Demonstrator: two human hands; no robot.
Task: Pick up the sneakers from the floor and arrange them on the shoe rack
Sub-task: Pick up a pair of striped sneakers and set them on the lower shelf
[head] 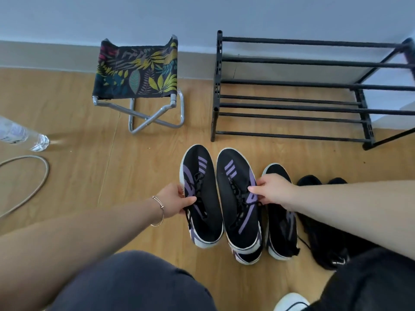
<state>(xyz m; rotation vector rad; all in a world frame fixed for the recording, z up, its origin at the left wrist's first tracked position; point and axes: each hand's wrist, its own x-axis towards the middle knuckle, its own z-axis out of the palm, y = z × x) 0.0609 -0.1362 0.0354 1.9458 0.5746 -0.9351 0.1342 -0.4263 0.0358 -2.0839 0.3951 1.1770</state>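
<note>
Two black sneakers with purple stripes and white soles are side by side in front of me. My left hand point(174, 202) grips the left sneaker point(201, 194) at its lace area. My right hand point(272, 190) grips the right sneaker point(238, 198) by its outer edge. Whether the two rest on the floor or are lifted I cannot tell. A third black sneaker with a white sole point(281, 230) lies on the floor just right of them, partly under my right hand. The black shoe rack point(292, 106) stands bare against the wall, beyond the shoes to the right.
All-black shoes point(318, 223) lie on the wood floor at the far right under my right forearm. A folding stool with leaf-print fabric point(137, 72) stands left of the rack. A plastic bottle point(22, 136) and a hoop point(33, 180) lie at the left. My knees fill the bottom.
</note>
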